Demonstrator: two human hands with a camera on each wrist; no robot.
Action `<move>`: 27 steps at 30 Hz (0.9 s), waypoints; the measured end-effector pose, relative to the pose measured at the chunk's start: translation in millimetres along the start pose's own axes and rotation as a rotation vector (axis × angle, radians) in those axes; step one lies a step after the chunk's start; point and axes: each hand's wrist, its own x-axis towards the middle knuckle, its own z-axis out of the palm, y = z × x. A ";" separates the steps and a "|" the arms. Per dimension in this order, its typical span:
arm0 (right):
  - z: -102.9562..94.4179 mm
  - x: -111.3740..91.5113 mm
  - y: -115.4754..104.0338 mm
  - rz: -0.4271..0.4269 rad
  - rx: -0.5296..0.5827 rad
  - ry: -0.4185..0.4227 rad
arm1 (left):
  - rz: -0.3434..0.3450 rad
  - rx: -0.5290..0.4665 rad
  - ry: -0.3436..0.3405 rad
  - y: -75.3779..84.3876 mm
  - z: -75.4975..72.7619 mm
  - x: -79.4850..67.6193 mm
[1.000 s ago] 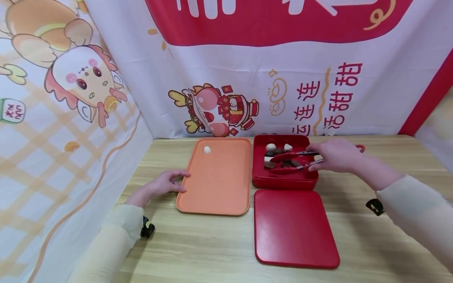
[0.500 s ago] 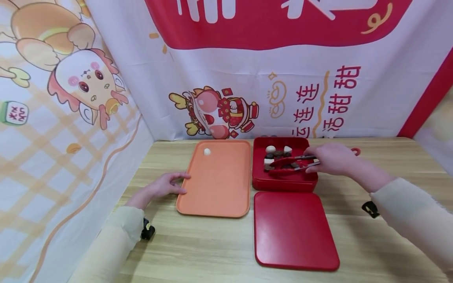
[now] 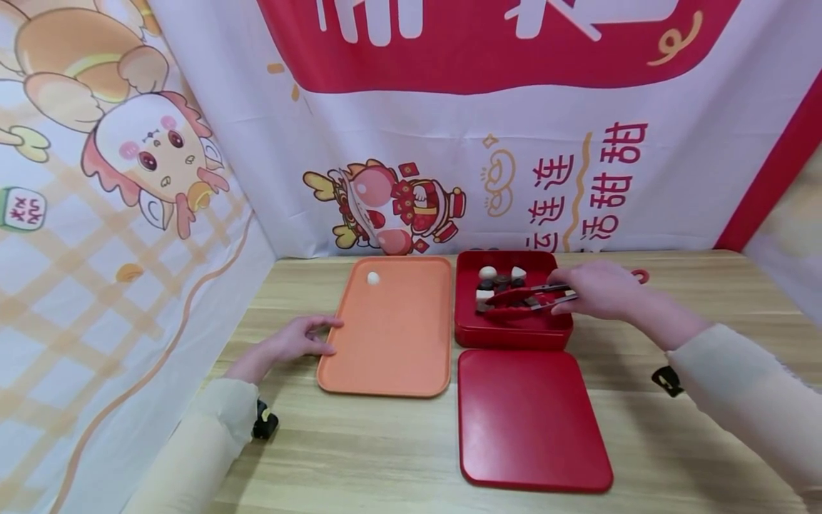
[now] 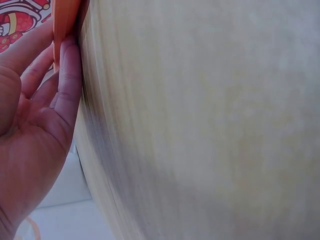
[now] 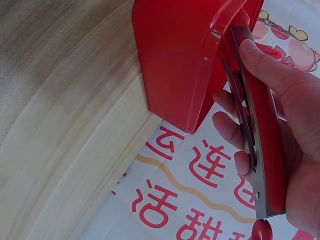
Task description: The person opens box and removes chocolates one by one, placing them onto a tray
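Note:
In the head view my right hand [image 3: 594, 289] grips red-tipped metal tongs [image 5: 267, 145] over the red box [image 3: 514, 337]. The tongs' red heads lie low among white and dark pieces [image 3: 488, 273] inside the box; whether they hold a piece cannot be made out. In the right wrist view thumb and fingers press on opposite arms of the tongs. My left hand [image 3: 298, 338] touches the left rim of the orange tray [image 3: 392, 350], thumb and fingers spread apart along it. One small white piece [image 3: 373, 278] lies near the tray's far left corner.
A flat red lid [image 3: 533, 421] lies on the wooden table [image 3: 359, 457] in front of the box. A printed cloth [image 3: 398, 128] hangs behind the table, and another printed cloth covers the left side.
The tongs have dipped lower into the box and their heads have drawn closer together. The left hand has stayed at the tray's rim. The view has shifted slightly.

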 end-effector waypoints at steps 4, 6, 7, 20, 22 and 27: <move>-0.2 -0.3 0.9 -0.005 0.005 -0.003 | -0.011 -0.002 0.004 0.3 0.1 -0.9; -0.4 -0.7 1.8 -0.005 0.004 -0.003 | -0.006 -0.005 0.004 0.4 -0.2 -1.1; -0.5 -1.0 2.4 -0.004 0.005 -0.003 | -0.007 -0.009 0.005 0.7 -0.2 -1.2; -20.6 -10.0 6.3 0.035 0.018 0.017 | 0.005 -0.018 0.005 -0.3 -0.6 -1.0; -24.8 -12.4 7.3 0.035 -0.005 0.031 | 0.008 -0.021 0.007 0.1 -0.6 -1.1; -36.1 -16.5 9.3 0.025 -0.022 0.056 | 0.002 -0.026 0.009 0.0 0.2 -0.9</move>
